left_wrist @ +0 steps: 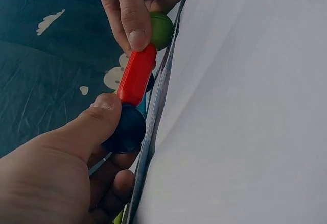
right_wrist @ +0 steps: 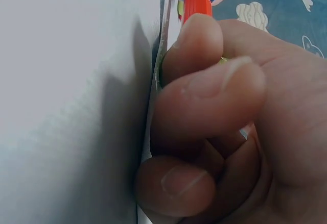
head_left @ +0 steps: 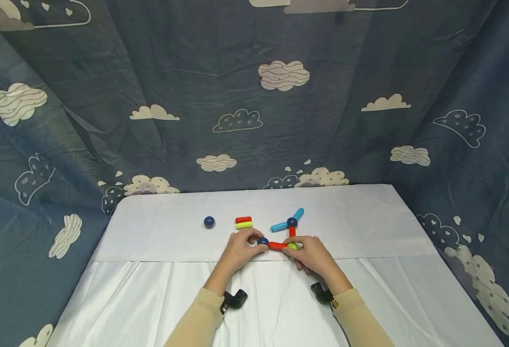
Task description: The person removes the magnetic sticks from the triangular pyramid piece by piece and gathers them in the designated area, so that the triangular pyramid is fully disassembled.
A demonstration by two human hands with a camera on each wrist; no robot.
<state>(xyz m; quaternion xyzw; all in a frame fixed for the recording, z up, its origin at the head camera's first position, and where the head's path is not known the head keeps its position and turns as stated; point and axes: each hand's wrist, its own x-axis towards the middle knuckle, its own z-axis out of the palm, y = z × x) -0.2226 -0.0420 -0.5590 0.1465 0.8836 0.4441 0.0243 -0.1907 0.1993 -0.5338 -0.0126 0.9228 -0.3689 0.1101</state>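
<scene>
Red rod (head_left: pixel 277 246) between two pinching hands, a dark blue ball (head_left: pixel 263 240) at its left end and a green ball (head_left: pixel 293 246) at its right.
The left hand (head_left: pixel 240 248) pinches the dark blue ball between bent thumb and fingers; the right hand (head_left: pixel 314 255), also nearly closed, grips the green ball where it meets the rod. Beyond the right hand's fingers, a second red rod (head_left: pixel 292 232) runs from the green ball to a far blue ball (head_left: pixel 292 222), where two light blue rods (head_left: pixel 279 227) branch off. Just beyond the left hand lie a loose red rod (head_left: pixel 243 220) and a yellow-green rod (head_left: pixel 243 225), side by side; a loose blue ball (head_left: pixel 209 222) sits farther to that hand's left.
</scene>
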